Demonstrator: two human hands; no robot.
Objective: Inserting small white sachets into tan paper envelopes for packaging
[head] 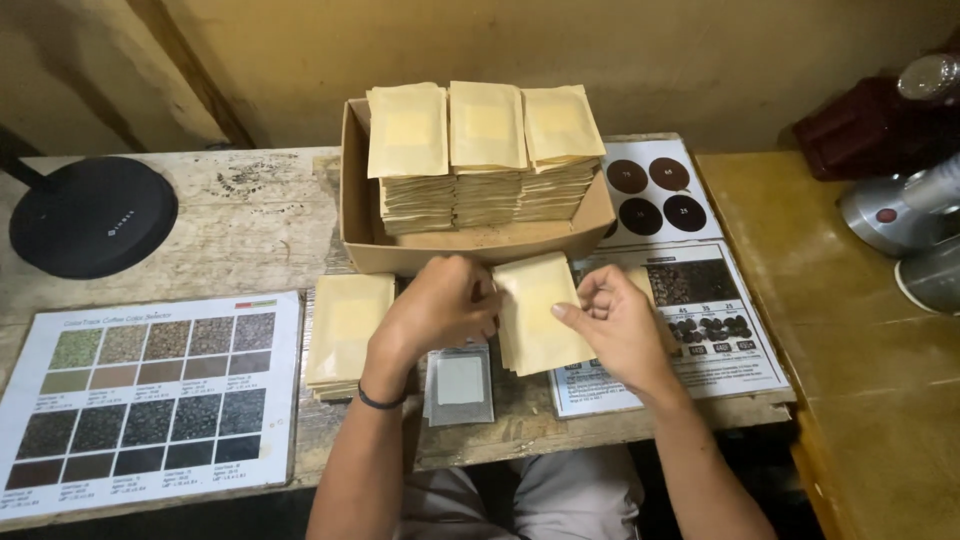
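Kraft pouches [537, 312] are getting pinched on both sides just in front of the cardboard box [470, 248], left hand [440, 305] clamped on the near edge and right hand [615, 325] gripping the other, probably to peel one off. Three stacks [485, 160] are sitting in the box, one pile [347, 335] is lying front-left of it for easy reach, and one grey pouch [460, 383] is waiting below.

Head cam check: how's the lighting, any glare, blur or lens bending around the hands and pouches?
Head view: warm, dim light, dark under the table edge; the left hand, right hand and the tan pouch they hold are slightly soft; mild sheen on the laminated chart; wide-angle bending curves the table edges.
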